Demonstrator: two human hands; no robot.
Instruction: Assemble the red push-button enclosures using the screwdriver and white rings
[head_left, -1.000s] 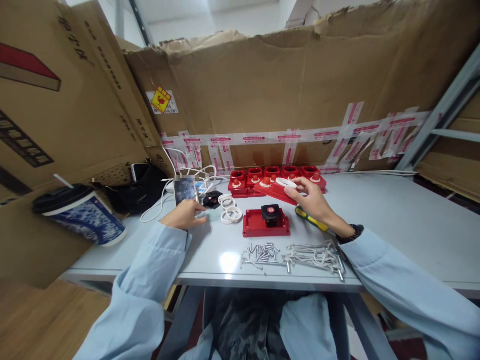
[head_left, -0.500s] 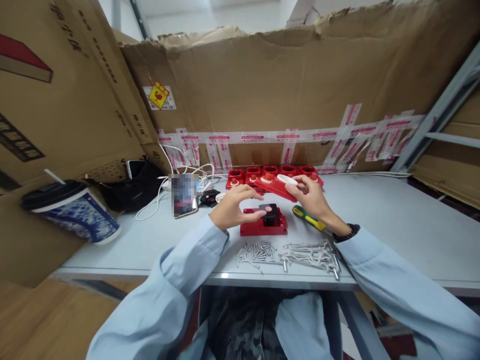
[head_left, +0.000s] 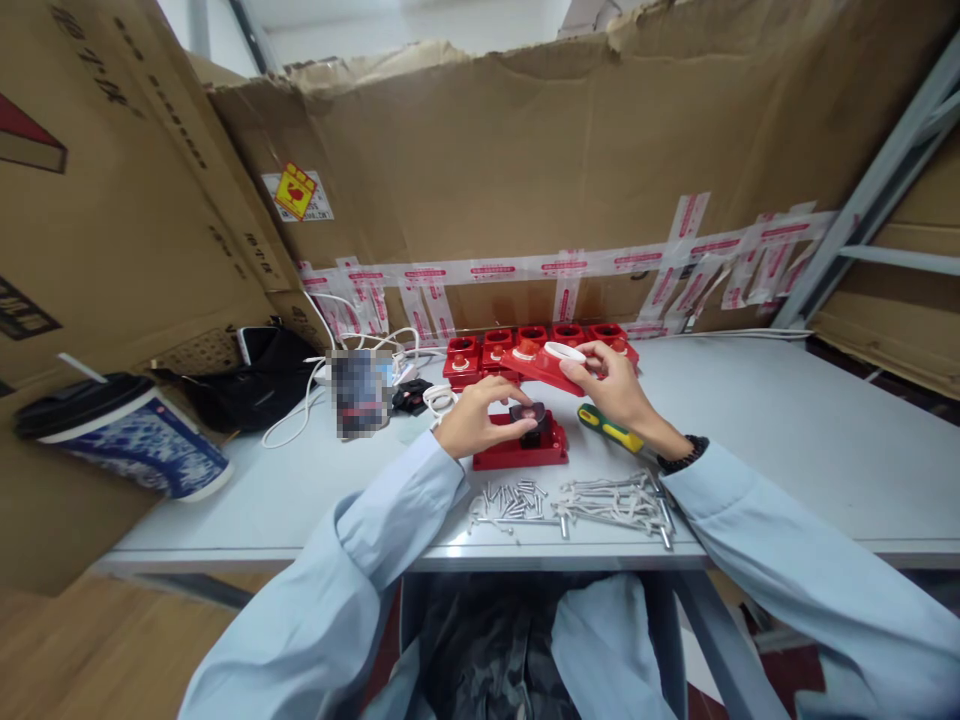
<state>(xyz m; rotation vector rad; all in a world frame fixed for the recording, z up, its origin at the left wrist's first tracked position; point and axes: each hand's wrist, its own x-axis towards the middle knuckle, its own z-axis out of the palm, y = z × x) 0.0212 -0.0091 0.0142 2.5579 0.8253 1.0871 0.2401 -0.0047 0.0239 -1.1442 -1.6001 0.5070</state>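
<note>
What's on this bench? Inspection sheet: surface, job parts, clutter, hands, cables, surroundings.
Surface: grey table, parts spread mid-table.
Job parts: red base bearing a black part; screws loose in front; screwdriver beside the base; red housings lined up behind.
Clutter: lidded cup, tilted; black bag.
Hands: left hand at the black part, grip unclear; right hand holding a red cover with white ring.
Cables: white cables, tangled at back left.
Surroundings: cardboard behind; metal frame at right.
</note>
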